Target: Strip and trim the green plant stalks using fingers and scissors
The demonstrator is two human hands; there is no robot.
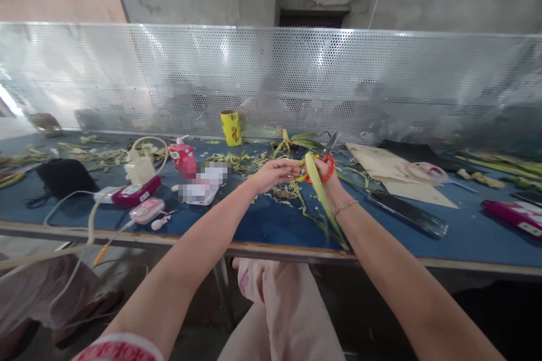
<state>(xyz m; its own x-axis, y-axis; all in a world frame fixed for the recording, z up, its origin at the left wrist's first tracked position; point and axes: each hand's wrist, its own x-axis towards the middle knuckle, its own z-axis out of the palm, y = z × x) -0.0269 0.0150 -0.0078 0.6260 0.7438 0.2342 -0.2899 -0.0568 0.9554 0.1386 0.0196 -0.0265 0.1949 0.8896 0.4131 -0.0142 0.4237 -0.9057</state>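
Both arms reach out over a blue table. My left hand is closed in a pinch on the top end of a long green leaf strip, which hangs down past the table's front edge. My right hand is closed through the red and yellow handles of a pair of scissors, whose blades point up and away. The scissors sit right beside the leaf's upper end. A thin bracelet circles my right wrist.
Leaf scraps litter the table's back. A yellow roll, a red carton, pink devices with cables, a black pouch, a dark phone, a plywood sheet and a perforated metal screen surround the hands.
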